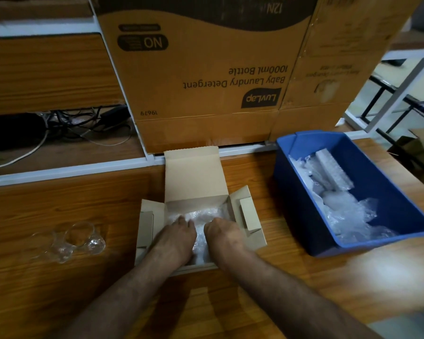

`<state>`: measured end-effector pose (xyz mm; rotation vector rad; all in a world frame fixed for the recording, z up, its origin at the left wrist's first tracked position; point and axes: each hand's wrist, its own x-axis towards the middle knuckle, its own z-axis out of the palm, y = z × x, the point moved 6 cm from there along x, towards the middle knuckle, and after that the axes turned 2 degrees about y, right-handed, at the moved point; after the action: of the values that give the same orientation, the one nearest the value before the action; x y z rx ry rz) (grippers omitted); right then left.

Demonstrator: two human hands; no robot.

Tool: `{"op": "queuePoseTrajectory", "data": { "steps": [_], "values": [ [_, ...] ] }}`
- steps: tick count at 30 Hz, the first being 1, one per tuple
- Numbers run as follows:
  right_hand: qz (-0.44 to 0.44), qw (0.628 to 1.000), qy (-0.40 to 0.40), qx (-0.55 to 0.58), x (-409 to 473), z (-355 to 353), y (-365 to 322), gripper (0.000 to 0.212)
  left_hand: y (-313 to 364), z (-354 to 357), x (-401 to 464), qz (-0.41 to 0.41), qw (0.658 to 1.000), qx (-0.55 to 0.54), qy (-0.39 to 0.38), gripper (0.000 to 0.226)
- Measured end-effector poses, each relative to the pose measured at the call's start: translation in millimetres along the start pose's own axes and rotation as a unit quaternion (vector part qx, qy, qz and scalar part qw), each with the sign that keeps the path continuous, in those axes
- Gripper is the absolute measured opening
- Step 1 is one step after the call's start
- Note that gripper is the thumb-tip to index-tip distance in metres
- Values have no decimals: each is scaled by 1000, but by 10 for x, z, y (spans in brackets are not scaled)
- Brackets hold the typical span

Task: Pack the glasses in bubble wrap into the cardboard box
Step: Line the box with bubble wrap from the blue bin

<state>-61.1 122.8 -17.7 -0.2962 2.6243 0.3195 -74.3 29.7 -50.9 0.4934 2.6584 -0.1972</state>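
stage: lining | small open brown cardboard box (196,177) holds clear bubble wrap (201,216); left hand (175,237) and right hand (222,234) press it down, fingers' spread hidden | clear drinking glasses (71,239) unwrapped on wooden surface (59,199), left of box | left: wrap, pack

— Fingertips of left hand (175,237) and right hand (222,234): hidden, sunk into the crumpled clear bubble wrap (201,217) inside the small open cardboard box (194,177). Impossible to tell if curled or flat.

— And under the wrap?

— Covered completely, box floor too. Near wall hidden behind both forearms.

— The clear drinking glasses (69,241) on the wooden table (59,199)?

— Blurred, outlines melting together; number unclear, maybe two or three.

— Large brown printed carton (206,77) behind?

— Cut off by top edge. Contents of blue plastic bin (402,216): only partly readable, white pieces mixed, bottom hidden.
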Motion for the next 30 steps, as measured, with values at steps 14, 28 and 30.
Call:
{"op": "queuePoseTrajectory", "data": {
  "steps": [14,28,30],
  "values": [
    [-20,998,32,45,-31,-25,0,64,4,-34,-30,3,996,-86,37,76],
    [-23,998,25,50,-5,-4,20,71,38,-112,-129,-14,996,35,85,57],
    [-17,999,19,47,1,19,27,72,44,-91,-128,-5,997,39,73,57]
  ]
}}
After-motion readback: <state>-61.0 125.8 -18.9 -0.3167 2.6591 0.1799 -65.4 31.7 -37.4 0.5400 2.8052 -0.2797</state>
